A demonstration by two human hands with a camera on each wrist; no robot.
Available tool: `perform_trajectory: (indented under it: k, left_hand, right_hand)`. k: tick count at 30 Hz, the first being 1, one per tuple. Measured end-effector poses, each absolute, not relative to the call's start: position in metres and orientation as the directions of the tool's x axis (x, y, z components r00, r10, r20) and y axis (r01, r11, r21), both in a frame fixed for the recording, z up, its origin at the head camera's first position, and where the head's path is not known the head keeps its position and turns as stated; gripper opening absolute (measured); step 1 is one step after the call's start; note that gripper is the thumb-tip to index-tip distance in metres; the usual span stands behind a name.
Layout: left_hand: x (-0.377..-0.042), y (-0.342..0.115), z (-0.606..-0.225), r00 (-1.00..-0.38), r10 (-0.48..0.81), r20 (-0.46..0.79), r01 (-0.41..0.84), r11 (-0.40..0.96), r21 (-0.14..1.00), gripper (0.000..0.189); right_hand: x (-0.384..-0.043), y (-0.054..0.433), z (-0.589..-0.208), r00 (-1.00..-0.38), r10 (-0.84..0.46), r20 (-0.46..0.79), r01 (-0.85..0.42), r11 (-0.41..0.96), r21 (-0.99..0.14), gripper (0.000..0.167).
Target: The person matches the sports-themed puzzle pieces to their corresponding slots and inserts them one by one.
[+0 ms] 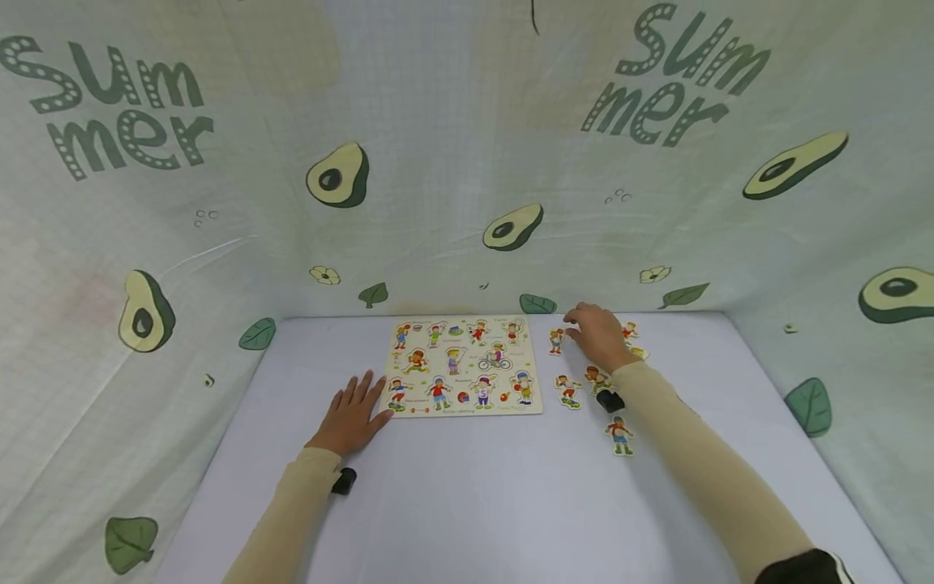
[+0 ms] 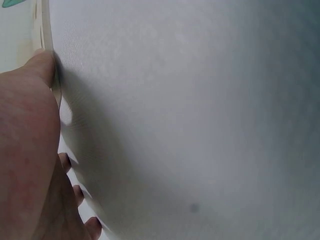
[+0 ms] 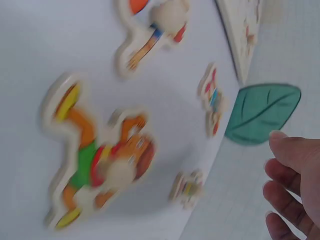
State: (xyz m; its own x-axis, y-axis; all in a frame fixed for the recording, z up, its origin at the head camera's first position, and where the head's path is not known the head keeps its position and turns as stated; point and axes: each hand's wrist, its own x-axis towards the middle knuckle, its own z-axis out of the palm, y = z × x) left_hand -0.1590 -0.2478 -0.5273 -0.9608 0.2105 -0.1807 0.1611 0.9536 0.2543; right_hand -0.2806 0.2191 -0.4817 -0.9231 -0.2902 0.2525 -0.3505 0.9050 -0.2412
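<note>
A flat wooden puzzle board point(image 1: 521, 411), printed with children at sports, lies toward the back of the table. My left hand point(image 1: 352, 415) rests with fingers spread at its front left edge; in the left wrist view the thumb point(image 2: 42, 65) touches that edge. Over the loose pieces to the right of the board is my right hand point(image 1: 597, 334), its fingers loosely bent with nothing between them. Nearest it is a child-shaped puzzle piece point(image 1: 556, 341). The right wrist view shows a runner piece point(image 3: 92, 160) in a green and red outfit lying below the hand.
Other loose pieces lie nearer the front: a running child point(image 1: 567, 392) and a child in blue shorts point(image 1: 619, 435). Another piece point(image 1: 630, 329) lies behind the right wrist. A cloth printed with avocados point(image 1: 513, 227) hangs right behind the table's back edge.
</note>
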Motion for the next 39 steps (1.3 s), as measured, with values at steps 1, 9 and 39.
perform_trajectory:
  k: [1,9,39]
  left_hand:
    - [-0.159,-0.248,-0.527,-0.961,0.21,-0.182,0.161,0.954,0.253,0.07]
    - [-0.16,-0.248,-0.531,-0.96,0.194,-0.2,0.145,0.961,0.236,0.073]
    - [-0.163,-0.25,-0.54,-0.964,0.18,-0.194,0.133,0.964,0.232,0.074]
  right_hand:
    - [-0.279,0.225,-0.482,-0.926,-0.28,0.252,-0.341,0.908,-0.243,0.022]
    - [-0.263,0.273,-0.487,-0.949,-0.219,0.226,-0.276,0.924,-0.265,0.024]
    - [-0.239,0.343,-0.511,-0.962,-0.246,0.119,-0.268,0.935,-0.234,0.022]
